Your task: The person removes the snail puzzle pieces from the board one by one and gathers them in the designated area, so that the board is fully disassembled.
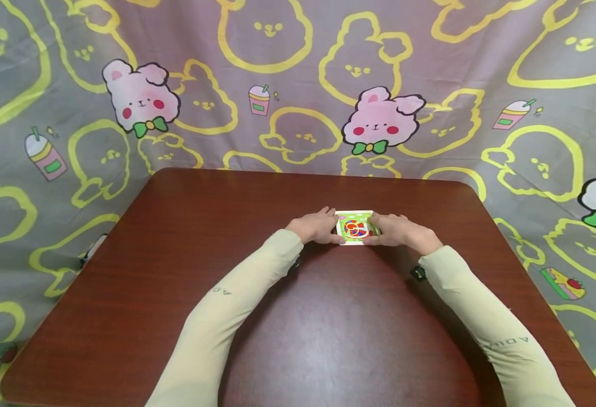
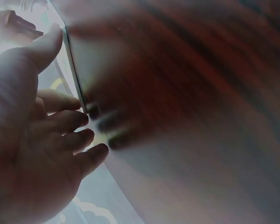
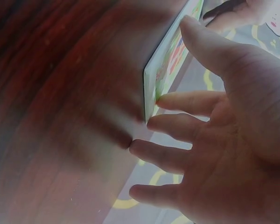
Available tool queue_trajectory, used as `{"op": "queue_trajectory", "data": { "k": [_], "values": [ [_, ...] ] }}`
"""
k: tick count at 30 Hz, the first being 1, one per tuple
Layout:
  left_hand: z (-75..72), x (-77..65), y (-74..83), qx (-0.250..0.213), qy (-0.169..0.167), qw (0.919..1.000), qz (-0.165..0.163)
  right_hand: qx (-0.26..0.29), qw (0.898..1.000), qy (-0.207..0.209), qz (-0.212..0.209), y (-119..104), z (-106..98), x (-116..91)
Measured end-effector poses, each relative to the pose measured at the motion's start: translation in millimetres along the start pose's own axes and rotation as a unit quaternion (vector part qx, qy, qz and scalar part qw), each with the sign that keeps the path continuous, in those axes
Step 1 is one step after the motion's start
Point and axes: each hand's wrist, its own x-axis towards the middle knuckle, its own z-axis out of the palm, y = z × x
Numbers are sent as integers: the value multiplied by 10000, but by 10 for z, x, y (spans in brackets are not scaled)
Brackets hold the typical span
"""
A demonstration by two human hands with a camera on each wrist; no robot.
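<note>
1. Head view: a thin picture board lies on the far part of the bench, right of its middle; it looks light and stiff, its printed face perhaps slippery, so the side edges seem the best hold.
2. Left hand: thumb and fingers spread, touching the left edge, not curled round it.
3. Right hand: fingers extended and apart, thumb and forefinger touching the right side.
4. Bench: patterned cloth hangs beyond its far edge.
</note>
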Motion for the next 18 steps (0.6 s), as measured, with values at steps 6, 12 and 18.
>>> {"op": "queue_trajectory", "data": {
  "k": [6, 12, 18],
  "values": [
    [8, -10, -34, -31, -12, 10000, 74, 71, 9999, -34, -70, 4, 16, 6],
    [3, -41, -75, 89, -14, 9998, 158, -95, 9998, 57, -193, -42, 39, 24],
    [-21, -87, -120, 167, -123, 9996, 188, -224, 9994, 134, -246, -110, 64, 58]
  ]
}}
